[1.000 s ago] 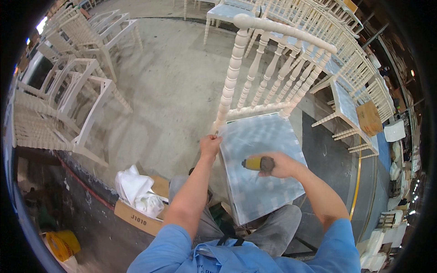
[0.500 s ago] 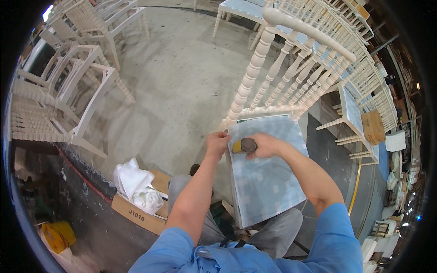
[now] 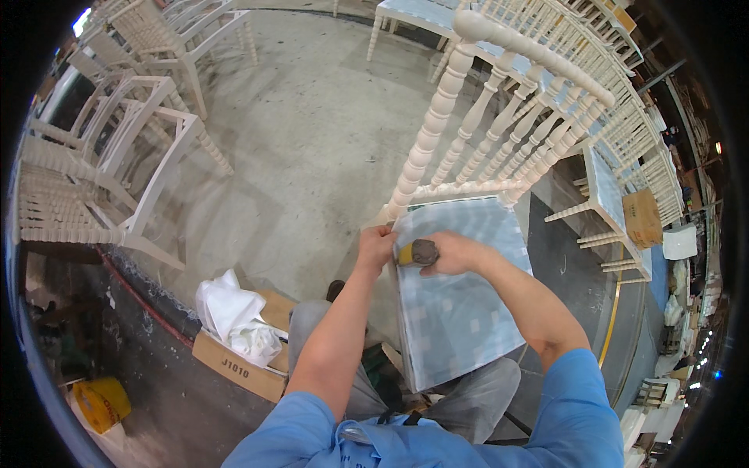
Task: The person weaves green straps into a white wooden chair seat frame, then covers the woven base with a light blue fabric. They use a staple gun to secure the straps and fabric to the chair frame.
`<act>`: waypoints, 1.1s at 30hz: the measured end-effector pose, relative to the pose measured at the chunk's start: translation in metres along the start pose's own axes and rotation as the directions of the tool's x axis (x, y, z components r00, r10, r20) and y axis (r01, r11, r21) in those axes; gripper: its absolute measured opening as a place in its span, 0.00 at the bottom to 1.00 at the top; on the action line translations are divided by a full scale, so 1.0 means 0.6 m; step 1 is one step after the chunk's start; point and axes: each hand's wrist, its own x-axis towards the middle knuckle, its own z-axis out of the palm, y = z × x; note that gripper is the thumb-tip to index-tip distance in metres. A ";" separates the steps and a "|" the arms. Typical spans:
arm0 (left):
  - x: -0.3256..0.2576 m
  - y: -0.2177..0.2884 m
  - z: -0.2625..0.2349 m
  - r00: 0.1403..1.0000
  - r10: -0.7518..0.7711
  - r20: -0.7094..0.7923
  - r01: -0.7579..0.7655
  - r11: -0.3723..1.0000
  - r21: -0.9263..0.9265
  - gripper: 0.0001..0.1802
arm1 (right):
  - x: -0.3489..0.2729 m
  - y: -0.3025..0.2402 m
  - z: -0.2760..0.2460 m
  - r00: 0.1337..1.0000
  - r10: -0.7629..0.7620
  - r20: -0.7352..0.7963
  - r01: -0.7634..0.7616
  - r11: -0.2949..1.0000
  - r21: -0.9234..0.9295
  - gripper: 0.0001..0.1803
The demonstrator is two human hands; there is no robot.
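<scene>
A cream chair with a turned spindle back (image 3: 419, 148) stands before me, its seat (image 3: 460, 327) covered in pale blue-white sheeting. My left hand (image 3: 376, 248) is closed in a pinch on the sheeting's edge, at the seat's left side close to the back post. What lies between the fingertips is mostly hidden. Just right of it, my right hand (image 3: 456, 253) grips a short tool (image 3: 420, 252) with a yellow side and a rounded grey-brown top. The tool is over the seat's left edge; its lower end is out of sight.
Unfinished chair frames (image 3: 148, 156) stand at left. More spindle-back chairs (image 3: 601, 179) line the right, a cardboard box (image 3: 642, 218) among them. A carton (image 3: 234, 365) holding white cloth (image 3: 234, 316) sits left of my knees. A yellow bag (image 3: 101, 404) lies lower left.
Both hands stay at the same corner of the seat, with the same grip. The chair and hands appear only very slightly farther right in view.
</scene>
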 end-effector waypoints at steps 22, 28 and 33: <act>-0.016 -0.004 0.001 0.990 -0.091 -0.104 0.072 0.982 -0.176 0.10 | -0.152 0.187 -0.010 0.709 0.603 -0.366 -0.679 0.724 -0.123 0.17; -0.021 0.002 0.003 0.990 -0.125 -0.067 0.106 0.965 -0.241 0.10 | -0.043 0.096 0.005 0.825 -0.044 -0.563 0.041 0.999 -0.018 0.10; -0.024 0.011 0.004 0.983 -0.179 0.028 0.180 0.942 -0.284 0.11 | 0.045 0.069 0.027 0.903 -0.180 -0.390 0.125 0.979 -0.162 0.17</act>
